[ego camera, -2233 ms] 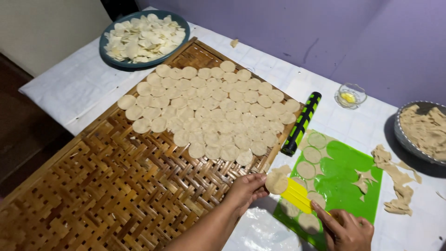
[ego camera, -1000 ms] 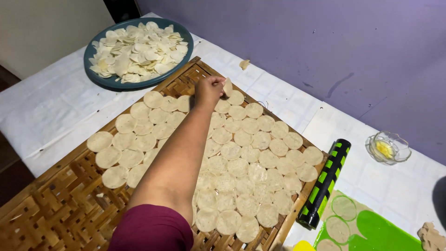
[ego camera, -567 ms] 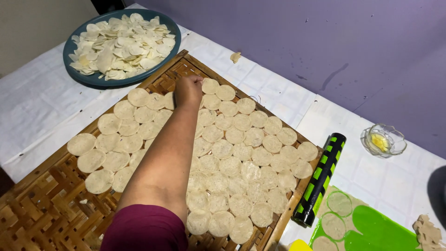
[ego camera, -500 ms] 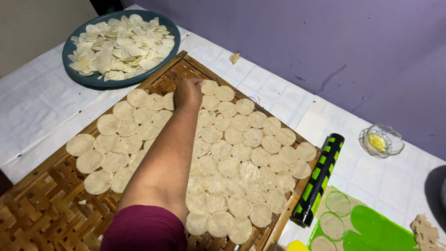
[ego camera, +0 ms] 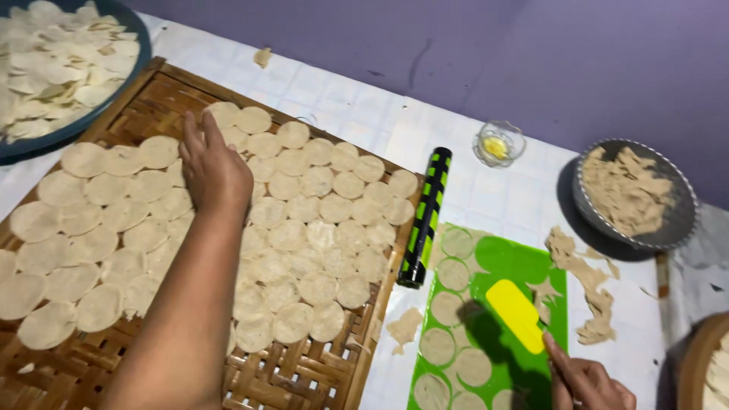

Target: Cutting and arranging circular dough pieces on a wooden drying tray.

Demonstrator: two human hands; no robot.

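My left hand (ego camera: pixel 213 171) lies palm down on the round dough discs (ego camera: pixel 304 205) near the far left of the woven bamboo tray (ego camera: pixel 304 372); nothing shows in its fingers. The discs cover most of the tray in overlapping rows. At the bottom right, my right hand (ego camera: pixel 588 383) grips the near end of a yellow scraper (ego camera: pixel 516 315), which rests on the green mat (ego camera: pixel 524 262). Several cut dough circles (ego camera: pixel 456 243) lie along the mat's left side.
A black and green rolling pin (ego camera: pixel 425 216) lies between tray and mat. A blue plate (ego camera: pixel 129 83) of thin discs is at far left. Behind the mat stand a small glass bowl (ego camera: pixel 497 144) and a grey bowl (ego camera: pixel 668 228) of scraps. Loose scraps (ego camera: pixel 585 266) lie nearby.
The view has swung right and nearer, bringing the mat and my right hand back in. My left hand stays on the discs at the tray's far side, now flatter.
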